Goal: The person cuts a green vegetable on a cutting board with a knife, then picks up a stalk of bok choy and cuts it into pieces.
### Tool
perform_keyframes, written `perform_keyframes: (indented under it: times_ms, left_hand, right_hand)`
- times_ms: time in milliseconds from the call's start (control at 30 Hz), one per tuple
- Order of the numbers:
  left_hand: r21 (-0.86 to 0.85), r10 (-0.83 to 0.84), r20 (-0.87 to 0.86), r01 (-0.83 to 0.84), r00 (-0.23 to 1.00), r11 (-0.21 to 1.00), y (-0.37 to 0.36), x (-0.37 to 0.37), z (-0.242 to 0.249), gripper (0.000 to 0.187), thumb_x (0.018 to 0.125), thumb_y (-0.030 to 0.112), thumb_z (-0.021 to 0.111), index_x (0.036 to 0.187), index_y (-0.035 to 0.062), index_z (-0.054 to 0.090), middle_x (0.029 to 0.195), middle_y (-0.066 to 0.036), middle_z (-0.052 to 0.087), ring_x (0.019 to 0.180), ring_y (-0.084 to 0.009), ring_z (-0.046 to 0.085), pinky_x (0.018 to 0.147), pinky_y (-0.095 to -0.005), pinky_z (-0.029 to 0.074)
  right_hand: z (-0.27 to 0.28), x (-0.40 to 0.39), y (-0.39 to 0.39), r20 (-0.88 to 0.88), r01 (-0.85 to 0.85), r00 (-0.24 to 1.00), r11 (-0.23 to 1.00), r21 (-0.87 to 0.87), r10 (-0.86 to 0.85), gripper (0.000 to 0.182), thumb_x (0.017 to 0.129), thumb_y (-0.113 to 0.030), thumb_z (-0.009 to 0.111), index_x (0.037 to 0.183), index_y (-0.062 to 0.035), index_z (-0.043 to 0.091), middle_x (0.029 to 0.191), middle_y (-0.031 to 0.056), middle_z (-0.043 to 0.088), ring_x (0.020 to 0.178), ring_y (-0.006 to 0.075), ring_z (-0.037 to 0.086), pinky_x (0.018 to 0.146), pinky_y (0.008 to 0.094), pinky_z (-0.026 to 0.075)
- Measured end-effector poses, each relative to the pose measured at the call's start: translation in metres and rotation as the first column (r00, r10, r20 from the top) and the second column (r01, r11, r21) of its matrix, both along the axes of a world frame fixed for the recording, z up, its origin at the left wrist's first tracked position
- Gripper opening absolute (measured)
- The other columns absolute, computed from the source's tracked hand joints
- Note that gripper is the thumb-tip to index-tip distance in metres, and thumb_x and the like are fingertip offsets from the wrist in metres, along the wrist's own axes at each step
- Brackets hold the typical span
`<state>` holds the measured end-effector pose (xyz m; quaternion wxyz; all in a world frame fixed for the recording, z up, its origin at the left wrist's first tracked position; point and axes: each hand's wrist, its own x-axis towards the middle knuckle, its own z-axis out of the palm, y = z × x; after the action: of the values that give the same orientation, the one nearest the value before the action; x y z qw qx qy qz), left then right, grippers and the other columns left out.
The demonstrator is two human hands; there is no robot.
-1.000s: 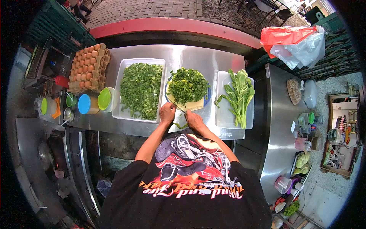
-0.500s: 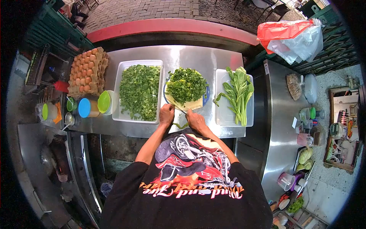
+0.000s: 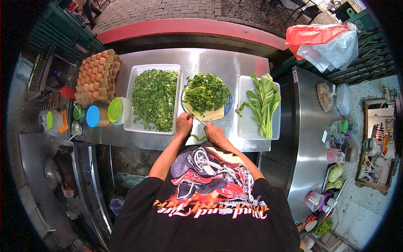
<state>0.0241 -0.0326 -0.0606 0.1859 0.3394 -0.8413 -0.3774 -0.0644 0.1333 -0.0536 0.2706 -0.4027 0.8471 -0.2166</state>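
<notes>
My right hand (image 3: 215, 133) is closed round the handle of a knife (image 3: 200, 121), whose blade points up and left toward the board's near edge. Close to the blade tip, my left hand (image 3: 184, 123) has its fingers pinched together; what they hold is too small to make out. Chopped leafy greens (image 3: 207, 91) are heaped on a round cutting board (image 3: 213, 115) with a blue rim, just beyond both hands. Between my wrists, a green strip of leaf or stem (image 3: 198, 137) lies at the counter's near edge.
To the left, a white tray (image 3: 178, 101) holds more chopped greens. Whole leafy greens (image 3: 262, 107) lie on a pale plastic tray (image 3: 246, 131) at right. Egg cartons (image 3: 110, 80) and several lidded tubs (image 3: 94, 116) stand at far left. Plastic bags (image 3: 325, 44) hang at upper right.
The view has shifted slightly. Both hands stay at the board's near edge, and the knife blade shows a little more between them. The heap of greens looks the same.
</notes>
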Motion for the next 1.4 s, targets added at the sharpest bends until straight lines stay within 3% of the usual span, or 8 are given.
perform_keyframes:
  times_ms: [333, 400, 867, 1300, 1400]
  left_hand:
    - [0.062, 0.022, -0.044, -0.019, 0.999, 0.998, 0.001, -0.001, 0.006, 0.009, 0.076, 0.01, 0.065, 0.075, 0.0015, 0.066, 0.072, -0.016, 0.065, 0.068, -0.0307, 0.065, 0.063, -0.0389, 0.05]
    - [0.148, 0.081, 0.042, -0.086, 0.996, 0.985, 0.002, -0.002, 0.012, 0.01, 0.076, 0.011, 0.066, 0.075, 0.0014, 0.067, 0.072, -0.016, 0.066, 0.067, -0.0291, 0.066, 0.063, -0.0376, 0.05]
    - [0.11, 0.036, 0.031, -0.039, 0.999, 0.993, -0.001, 0.005, -0.009, 0.011, 0.076, 0.012, 0.065, 0.078, 0.0017, 0.069, 0.079, -0.017, 0.067, 0.072, -0.0308, 0.066, 0.067, -0.0391, 0.051]
    - [0.001, 0.013, 0.092, -0.013, 0.996, 1.0, -0.001, -0.001, -0.004, 0.011, 0.076, 0.012, 0.065, 0.08, 0.004, 0.071, 0.081, -0.015, 0.068, 0.074, -0.0281, 0.068, 0.068, -0.036, 0.052]
    - [0.073, 0.043, 0.072, -0.049, 0.996, 0.996, -0.002, -0.001, -0.002, 0.01, 0.075, 0.011, 0.065, 0.079, 0.0044, 0.071, 0.08, -0.015, 0.068, 0.074, -0.0284, 0.067, 0.068, -0.0363, 0.052]
  right_hand:
    - [0.01, -0.005, -0.01, -0.054, 0.026, 0.998, 0.998, -0.052, -0.029, 0.026, 0.094, -0.026, 0.045, 0.094, -0.0003, 0.043, 0.073, 0.0289, 0.061, 0.072, 0.0494, 0.059, 0.063, 0.0587, 0.043]
    - [0.012, -0.003, -0.01, -0.056, 0.016, 0.998, 0.999, -0.041, -0.018, 0.025, 0.094, -0.025, 0.045, 0.093, -0.0001, 0.043, 0.071, 0.0287, 0.061, 0.071, 0.0492, 0.059, 0.062, 0.0586, 0.043]
    - [-0.004, 0.002, -0.011, 0.023, -0.005, 1.0, 0.999, 0.043, 0.004, 0.027, 0.093, -0.026, 0.047, 0.096, 0.0012, 0.045, 0.075, 0.03, 0.062, 0.074, 0.0499, 0.06, 0.065, 0.0582, 0.044]
    - [0.007, -0.002, -0.012, -0.02, 0.07, 0.997, 0.995, -0.069, -0.072, 0.025, 0.094, -0.026, 0.046, 0.097, -0.0011, 0.043, 0.073, 0.0294, 0.061, 0.072, 0.0508, 0.058, 0.064, 0.0602, 0.042]
    - [0.005, 0.0, -0.01, -0.008, 0.036, 0.999, 0.997, -0.073, -0.036, 0.026, 0.094, -0.027, 0.047, 0.097, -0.0012, 0.043, 0.073, 0.0295, 0.06, 0.071, 0.0511, 0.058, 0.063, 0.0601, 0.042]
